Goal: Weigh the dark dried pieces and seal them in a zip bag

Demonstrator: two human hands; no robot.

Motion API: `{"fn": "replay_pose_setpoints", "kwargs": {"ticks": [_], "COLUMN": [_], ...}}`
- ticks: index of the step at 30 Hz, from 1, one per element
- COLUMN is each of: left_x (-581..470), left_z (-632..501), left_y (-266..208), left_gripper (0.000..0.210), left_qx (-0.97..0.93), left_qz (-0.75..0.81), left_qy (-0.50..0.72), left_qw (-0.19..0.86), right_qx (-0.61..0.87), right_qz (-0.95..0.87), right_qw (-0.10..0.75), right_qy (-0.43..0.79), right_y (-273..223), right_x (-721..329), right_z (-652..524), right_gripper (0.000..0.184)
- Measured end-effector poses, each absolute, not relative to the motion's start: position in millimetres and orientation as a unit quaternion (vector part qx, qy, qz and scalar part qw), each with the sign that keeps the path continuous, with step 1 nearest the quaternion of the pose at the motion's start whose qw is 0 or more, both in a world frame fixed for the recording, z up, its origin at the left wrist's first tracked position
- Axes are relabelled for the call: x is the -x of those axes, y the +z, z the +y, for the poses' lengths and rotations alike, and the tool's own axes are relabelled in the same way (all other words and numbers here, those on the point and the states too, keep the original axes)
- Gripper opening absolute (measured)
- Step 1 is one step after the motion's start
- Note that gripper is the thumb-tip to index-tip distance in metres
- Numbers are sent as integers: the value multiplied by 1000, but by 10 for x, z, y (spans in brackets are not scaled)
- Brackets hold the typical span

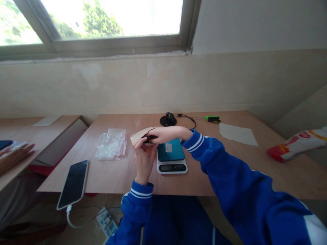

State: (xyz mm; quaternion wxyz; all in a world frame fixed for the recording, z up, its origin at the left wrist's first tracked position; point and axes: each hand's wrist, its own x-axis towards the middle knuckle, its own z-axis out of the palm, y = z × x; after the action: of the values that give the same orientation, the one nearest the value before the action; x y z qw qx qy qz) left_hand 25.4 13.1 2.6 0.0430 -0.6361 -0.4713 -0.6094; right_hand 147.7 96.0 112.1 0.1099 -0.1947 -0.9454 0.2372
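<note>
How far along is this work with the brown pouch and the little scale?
Done: a digital scale sits on the table, and a clear zip bag lies beside it. In hand: the left hand and right hand hold a brown pouch by its mouth, above the table. Left: nothing rests on the scale's platform, and its display is unreadable.

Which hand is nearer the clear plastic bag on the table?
Left. The left hand is raised just right of the plastic bag, gripping the tan pouch. The right hand reaches across farther right, above the scale.
</note>
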Motion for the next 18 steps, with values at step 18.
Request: {"fn": "replay_pose_setpoints", "kwargs": {"ticks": [18], "left_x": [-266], "left_z": [124], "left_y": [38], "left_gripper": [51], "left_qx": [640], "left_qz": [-486], "left_qy": [-595], "left_qw": [17], "right_qx": [239], "right_qz": [-942], "right_qw": [61], "right_qy": [229], "right_y": [1122], "right_x": [-1566], "right_z": [885], "right_gripper": [27]}}
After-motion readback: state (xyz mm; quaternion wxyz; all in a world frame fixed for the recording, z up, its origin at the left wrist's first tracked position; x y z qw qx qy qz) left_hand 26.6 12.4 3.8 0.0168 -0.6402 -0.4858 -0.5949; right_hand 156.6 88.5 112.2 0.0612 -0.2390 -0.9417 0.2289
